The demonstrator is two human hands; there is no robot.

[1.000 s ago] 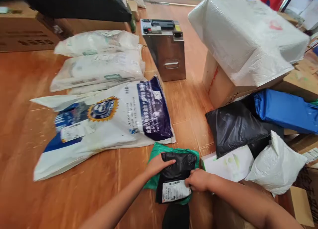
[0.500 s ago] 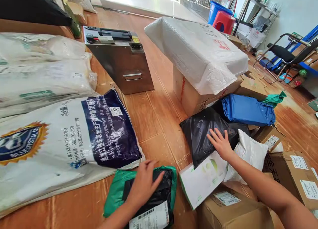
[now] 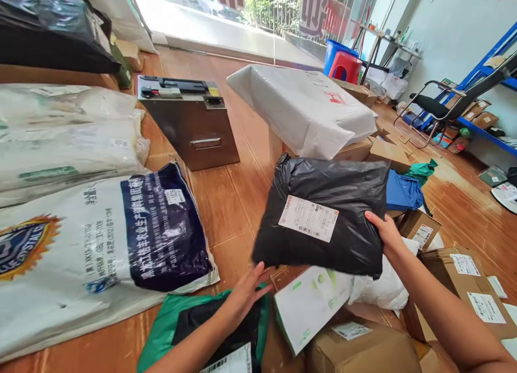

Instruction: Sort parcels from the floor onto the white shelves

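Head view: right hand grips the right edge of a large black parcel, fingers closed on the plastic, holding it up off the floor — white shipping label facing up. Left hand lies flat, fingers spread, on a small black bag resting on a green bag. White envelope just beside it, partly under the raised parcel. Printed sack on the wooden floor at left, metal box behind — cardboard boxes at right.
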